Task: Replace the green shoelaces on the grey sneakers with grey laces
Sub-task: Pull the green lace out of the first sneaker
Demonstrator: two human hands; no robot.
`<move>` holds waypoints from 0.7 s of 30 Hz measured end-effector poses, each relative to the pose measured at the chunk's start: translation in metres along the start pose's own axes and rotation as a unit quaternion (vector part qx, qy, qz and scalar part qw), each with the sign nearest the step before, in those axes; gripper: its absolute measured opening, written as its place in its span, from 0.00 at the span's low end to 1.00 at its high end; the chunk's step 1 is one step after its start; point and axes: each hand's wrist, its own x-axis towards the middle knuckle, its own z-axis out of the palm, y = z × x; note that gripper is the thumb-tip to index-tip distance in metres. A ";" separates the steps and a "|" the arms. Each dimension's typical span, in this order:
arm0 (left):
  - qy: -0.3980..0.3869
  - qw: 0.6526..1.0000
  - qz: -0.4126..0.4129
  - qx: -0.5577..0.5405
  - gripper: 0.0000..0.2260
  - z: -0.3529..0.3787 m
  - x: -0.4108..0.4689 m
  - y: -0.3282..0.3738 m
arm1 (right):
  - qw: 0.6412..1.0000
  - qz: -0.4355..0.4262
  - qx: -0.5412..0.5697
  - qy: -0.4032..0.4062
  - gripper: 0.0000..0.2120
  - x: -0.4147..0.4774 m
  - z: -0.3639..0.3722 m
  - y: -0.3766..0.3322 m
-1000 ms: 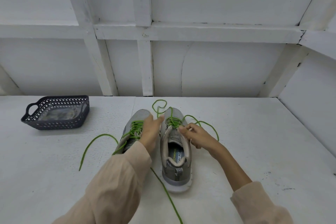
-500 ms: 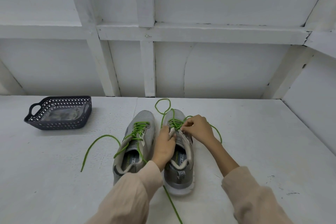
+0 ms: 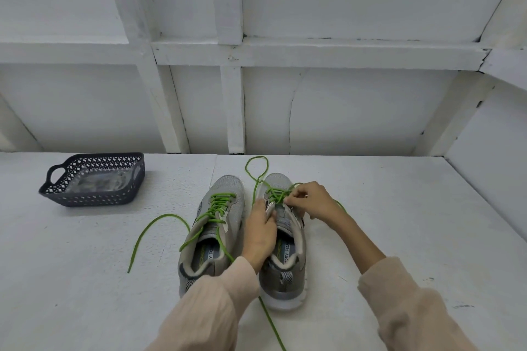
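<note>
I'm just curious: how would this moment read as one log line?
phase: unlacing; left hand grips right-side sneaker; right hand pinches green lace; left-side sneaker laced; basket back left

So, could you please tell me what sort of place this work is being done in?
Probably a bare work or recording booth, not a home: a white painted tabletop, white walls braced with painted battens, and a dark perforated basket near the grey sneakers.

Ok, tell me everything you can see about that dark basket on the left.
The basket is dark, plastic-looking and shallow, with lattice walls and a cut-out handle at its left end. It sits upright on the white table, left of the sneakers and apart from them. Something clear and shiny, perhaps a bag, lies inside.
</note>
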 end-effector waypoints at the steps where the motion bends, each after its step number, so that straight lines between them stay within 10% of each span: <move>1: 0.001 1.000 -0.005 0.000 0.08 0.000 -0.001 0.002 | 1.000 -0.003 -0.008 -0.003 0.09 0.001 0.000 0.000; 14: 0.017 1.000 -0.012 0.019 0.02 0.000 -0.001 -0.001 | 0.978 0.037 0.204 -0.025 0.03 -0.009 0.001 0.014; 21: 0.019 0.999 -0.009 0.025 0.03 -0.001 -0.001 0.001 | 0.998 -0.022 0.066 -0.002 0.12 -0.002 0.005 0.013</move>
